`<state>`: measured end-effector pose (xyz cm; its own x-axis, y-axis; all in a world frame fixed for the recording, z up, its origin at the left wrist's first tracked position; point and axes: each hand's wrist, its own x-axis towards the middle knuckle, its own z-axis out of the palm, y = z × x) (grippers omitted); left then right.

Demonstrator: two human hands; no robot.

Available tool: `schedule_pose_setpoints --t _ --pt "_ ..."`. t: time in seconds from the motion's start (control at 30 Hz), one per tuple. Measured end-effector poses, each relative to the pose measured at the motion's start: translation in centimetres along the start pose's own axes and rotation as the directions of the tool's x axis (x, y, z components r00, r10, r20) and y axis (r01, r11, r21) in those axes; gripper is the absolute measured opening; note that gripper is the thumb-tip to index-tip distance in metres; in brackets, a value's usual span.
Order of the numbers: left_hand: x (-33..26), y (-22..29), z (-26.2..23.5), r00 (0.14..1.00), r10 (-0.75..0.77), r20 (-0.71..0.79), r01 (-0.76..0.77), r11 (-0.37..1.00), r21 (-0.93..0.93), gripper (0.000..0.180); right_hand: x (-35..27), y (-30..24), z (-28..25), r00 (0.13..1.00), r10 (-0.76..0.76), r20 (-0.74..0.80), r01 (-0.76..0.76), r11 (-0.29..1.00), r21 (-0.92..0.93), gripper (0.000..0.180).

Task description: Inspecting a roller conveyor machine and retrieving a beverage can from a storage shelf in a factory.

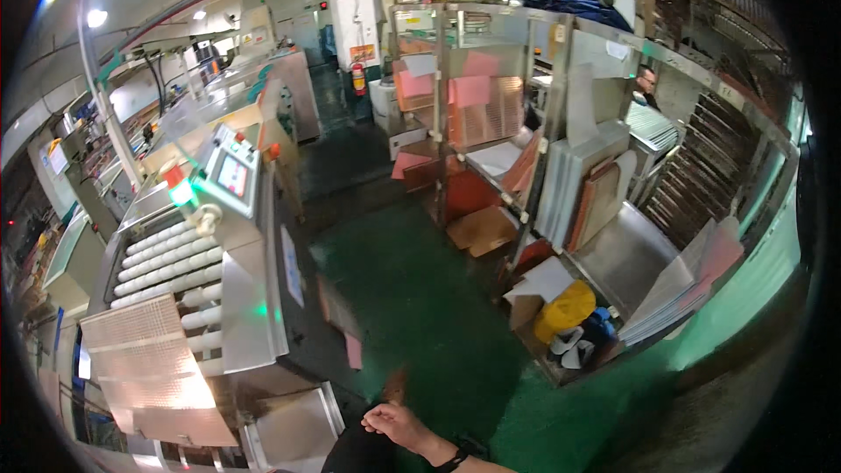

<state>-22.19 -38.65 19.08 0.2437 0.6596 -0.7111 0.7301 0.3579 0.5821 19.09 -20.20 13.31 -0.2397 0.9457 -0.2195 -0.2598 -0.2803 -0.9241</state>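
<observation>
My right hand point(396, 426) is at the bottom middle, its forearm coming in from the lower right with a dark band at the wrist. Its fingers are curled in, and nothing shows in them. It hangs in front of my dark trouser leg, over the green floor. To the left of it is a bare metal tray point(293, 429). Farther left, a copper-coloured sheet point(149, 368) with a fine grid pattern rests tilted at the near end of a roller conveyor point(166, 264). My left hand is out of the picture.
A control panel point(229, 173) stands above the conveyor. Metal racks point(547, 140) on the right hold grey and copper boards, with a yellow bundle point(565, 311) on the low shelf. Green floor point(412, 271) runs between them. A person point(646, 83) is behind the racks.
</observation>
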Motion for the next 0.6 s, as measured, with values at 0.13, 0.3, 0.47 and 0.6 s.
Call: schedule_pose_setpoints --t 0.13,0.3,0.47,0.6 --pt "5.3 15.3 0.7 0.989 -0.070 -0.133 0.074 0.997 0.030 0.034 -1.9 -6.4 -6.0 0.999 0.039 -0.023 -0.040 0.997 -0.061 0.024" --pt "12.6 31.5 -0.4 0.956 0.268 -0.122 -0.276 0.959 -0.058 0.034 -2.5 -11.1 -13.3 0.984 0.092 -0.152 -0.089 0.996 0.027 0.026" --pt "22.9 43.0 -0.6 0.900 0.434 -0.030 -0.435 0.898 -0.060 0.033 0.6 -14.8 -20.1 0.975 0.007 -0.224 -0.023 0.997 -0.069 0.026" --pt "28.5 53.1 -3.7 0.783 0.621 0.008 -0.599 0.758 -0.258 0.032 4.4 -20.4 -23.0 0.932 -0.090 -0.352 -0.073 0.902 -0.425 0.023"
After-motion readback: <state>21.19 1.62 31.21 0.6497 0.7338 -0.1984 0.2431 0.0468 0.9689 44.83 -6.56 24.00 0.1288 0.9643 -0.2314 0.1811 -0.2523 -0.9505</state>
